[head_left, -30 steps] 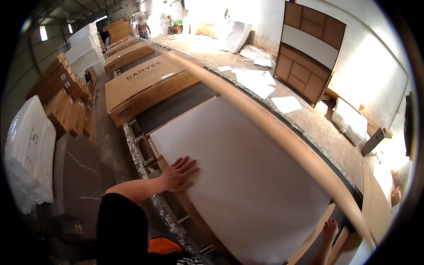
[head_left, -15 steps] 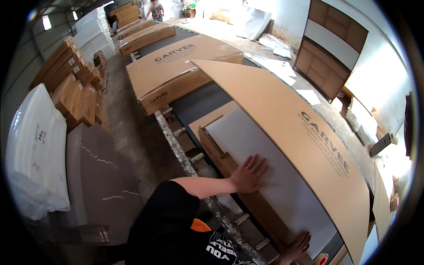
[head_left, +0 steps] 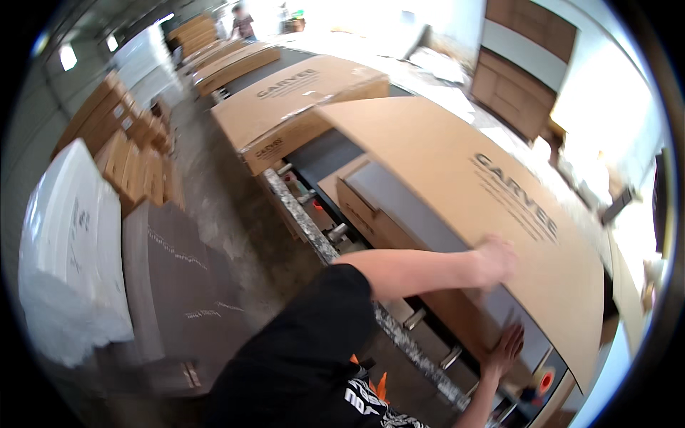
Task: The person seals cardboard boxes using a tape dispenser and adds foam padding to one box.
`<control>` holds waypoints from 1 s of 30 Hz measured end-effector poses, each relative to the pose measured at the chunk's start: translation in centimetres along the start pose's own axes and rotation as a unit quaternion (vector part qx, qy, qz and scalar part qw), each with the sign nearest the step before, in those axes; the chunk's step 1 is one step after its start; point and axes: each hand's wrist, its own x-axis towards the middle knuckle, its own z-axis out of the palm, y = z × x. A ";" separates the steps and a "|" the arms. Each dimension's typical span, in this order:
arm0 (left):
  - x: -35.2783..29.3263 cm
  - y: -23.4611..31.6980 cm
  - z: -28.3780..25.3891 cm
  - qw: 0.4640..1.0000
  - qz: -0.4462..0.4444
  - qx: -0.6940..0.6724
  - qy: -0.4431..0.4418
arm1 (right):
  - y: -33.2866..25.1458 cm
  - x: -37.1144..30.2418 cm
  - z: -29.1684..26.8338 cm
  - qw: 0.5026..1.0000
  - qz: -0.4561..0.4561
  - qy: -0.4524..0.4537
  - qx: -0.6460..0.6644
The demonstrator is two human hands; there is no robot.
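Note:
An open cardboard carton [head_left: 374, 222] lies lengthwise on the conveyor, with a smooth white sheet [head_left: 414, 208] inside it. Its long printed top flap [head_left: 435, 160] slants over the far side and covers part of the sheet. My left hand [head_left: 494, 262] reaches across the carton to the flap's near edge; motion smears its fingers. At the near end, my right hand [head_left: 507, 345] rests on the white sheet with its fingers stretched out. A tape roll with a red core [head_left: 546, 382] sits close to that end.
A taped carton [head_left: 300, 96] stands farther along the conveyor, whose speckled rail [head_left: 307, 220] borders the aisle. On the left are a plastic-wrapped white bundle [head_left: 75, 250], dark panels [head_left: 178, 278] and stacked cartons [head_left: 135, 171]. A person [head_left: 243, 25] stands in the distance.
My left hand has moved right, from the white sheet to the flap's edge. The flap now hides more of the sheet. My right hand stays at the near end.

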 end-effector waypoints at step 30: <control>17.2 -9.8 5.8 0.965 0.179 -0.080 0.176 | -4.8 2.3 -2.9 0.917 0.130 0.363 0.105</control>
